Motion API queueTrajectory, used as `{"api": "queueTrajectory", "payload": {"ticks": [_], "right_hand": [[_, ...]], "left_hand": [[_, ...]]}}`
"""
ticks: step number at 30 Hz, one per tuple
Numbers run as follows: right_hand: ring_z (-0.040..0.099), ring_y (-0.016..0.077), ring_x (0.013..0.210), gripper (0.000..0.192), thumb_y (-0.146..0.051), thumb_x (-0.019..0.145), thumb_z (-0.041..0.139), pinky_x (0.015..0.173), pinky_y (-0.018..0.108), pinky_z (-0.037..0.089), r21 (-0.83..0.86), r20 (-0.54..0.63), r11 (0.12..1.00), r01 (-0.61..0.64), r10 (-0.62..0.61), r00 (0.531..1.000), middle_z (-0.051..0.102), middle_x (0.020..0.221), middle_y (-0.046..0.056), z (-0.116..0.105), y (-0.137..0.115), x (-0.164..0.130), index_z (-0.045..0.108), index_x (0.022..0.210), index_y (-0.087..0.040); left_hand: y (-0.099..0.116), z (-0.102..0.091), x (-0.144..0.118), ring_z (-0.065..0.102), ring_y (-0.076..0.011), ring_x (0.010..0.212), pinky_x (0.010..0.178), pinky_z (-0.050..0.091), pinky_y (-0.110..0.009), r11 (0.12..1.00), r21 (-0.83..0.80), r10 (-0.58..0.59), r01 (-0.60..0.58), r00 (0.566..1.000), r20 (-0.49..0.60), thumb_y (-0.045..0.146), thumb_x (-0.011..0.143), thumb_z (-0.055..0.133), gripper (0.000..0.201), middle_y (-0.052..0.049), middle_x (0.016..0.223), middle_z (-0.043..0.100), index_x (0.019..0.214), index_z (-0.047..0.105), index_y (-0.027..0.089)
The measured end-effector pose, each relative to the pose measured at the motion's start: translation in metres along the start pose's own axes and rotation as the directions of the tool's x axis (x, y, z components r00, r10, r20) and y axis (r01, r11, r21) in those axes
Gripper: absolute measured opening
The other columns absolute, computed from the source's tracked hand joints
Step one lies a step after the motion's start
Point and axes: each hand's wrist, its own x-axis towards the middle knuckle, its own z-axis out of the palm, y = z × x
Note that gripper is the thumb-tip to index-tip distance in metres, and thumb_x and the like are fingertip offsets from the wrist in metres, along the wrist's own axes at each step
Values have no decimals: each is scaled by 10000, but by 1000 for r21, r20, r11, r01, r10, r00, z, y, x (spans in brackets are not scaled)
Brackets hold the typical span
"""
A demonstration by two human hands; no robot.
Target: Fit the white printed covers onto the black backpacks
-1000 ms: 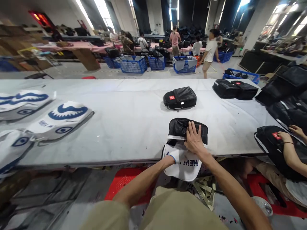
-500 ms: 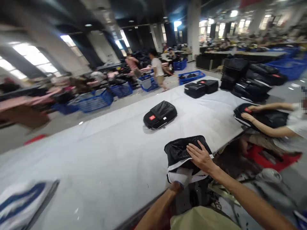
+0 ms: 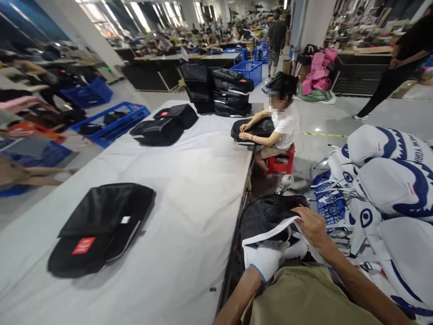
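Note:
My left hand (image 3: 267, 261), in a white knit glove with a blue cuff, holds the white lower part of a backpack (image 3: 267, 219) against my lap. Black lining faces up on this backpack, and a white trim runs along its edge. The bare fingers of my right hand (image 3: 313, 225) are closed on the trim at its right side. The left fingertips are partly lost against the white fabric. A finished-looking black backpack (image 3: 108, 221) with a red label lies flat on the white-covered table (image 3: 189, 212), left of my hands.
Several white and navy backpacks (image 3: 389, 185) are piled at my right over a blue crate (image 3: 326, 198). A co-worker (image 3: 284, 122) sits on a red stool (image 3: 282, 161) at the table's side, hands on a black bag. Stacked black bags (image 3: 233, 92) stand at the far end.
My view has swung right, bringing the white backpacks into sight. The held backpack has come off the table to my lap. My right hand went from lying flat on the lining to gripping the trim.

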Motion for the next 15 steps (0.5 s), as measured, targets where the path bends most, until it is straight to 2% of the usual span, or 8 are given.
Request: {"api": "queueTrajectory", "payload": {"ticks": [2,4,5,7,9,11,13,15], "right_hand": [[802,223,975,433,-423,1234,409,980,353,646,-99,-76,992,-82,74,994,824,1046,99,-18,14,-9,755,1148,-177],[801,222,937,398,-384,1234,414,907,336,636,-187,-121,974,-130,108,987,816,1015,97,-33,28,-11,733,1125,-173],[800,220,919,385,-368,1234,414,870,328,630,-225,-130,964,-144,117,985,812,1001,95,-38,36,-10,724,1119,-171],[797,217,878,370,-354,1232,418,793,315,615,-280,-142,946,-161,125,982,802,970,88,-43,54,-6,712,1107,-168],[795,214,836,363,-357,1228,427,731,309,604,-307,-157,937,-164,121,980,793,939,84,-39,74,2,706,1096,-165],[792,212,790,361,-371,1224,438,679,310,600,-310,-171,937,-161,112,979,790,914,77,-29,98,12,703,1081,-170],[789,212,751,371,-371,1223,430,628,317,597,-276,-158,947,-166,126,979,784,881,63,-14,125,24,702,1050,-188],[791,213,731,387,-367,1220,425,598,319,600,-214,-114,961,-176,154,981,779,856,51,3,157,39,713,1017,-206]], "left_hand": [[10,-26,4,792,-337,1161,954,637,-485,985,17,172,-171,973,-151,259,1099,559,464,-110,1391,804,1549,664,308],[15,-51,14,802,-285,1093,919,634,-462,952,77,303,-295,881,-364,260,1140,475,434,-68,1320,836,1515,676,350],[14,-62,23,802,-287,1086,940,634,-481,944,117,327,-309,821,-467,283,1141,489,404,-71,1275,846,1481,694,359],[6,-78,55,769,-355,1233,1098,597,-597,957,158,285,-242,693,-663,393,1095,620,393,-137,1329,819,1476,695,330],[-11,-89,98,627,-466,1469,1239,475,-754,979,138,200,-148,595,-778,489,998,738,611,-242,1518,706,1552,642,248],[-32,-96,145,451,-515,1621,1279,410,-814,991,91,129,-95,600,-789,462,921,765,795,-285,1682,550,1641,561,193],[-53,-104,184,386,-502,1666,1290,418,-799,997,36,72,-69,663,-745,387,865,739,863,-242,1756,478,1685,529,222],[-71,-115,215,439,-461,1646,1325,426,-724,999,-47,-16,-22,734,-679,359,840,702,865,-183,1760,498,1686,550,260]]}}
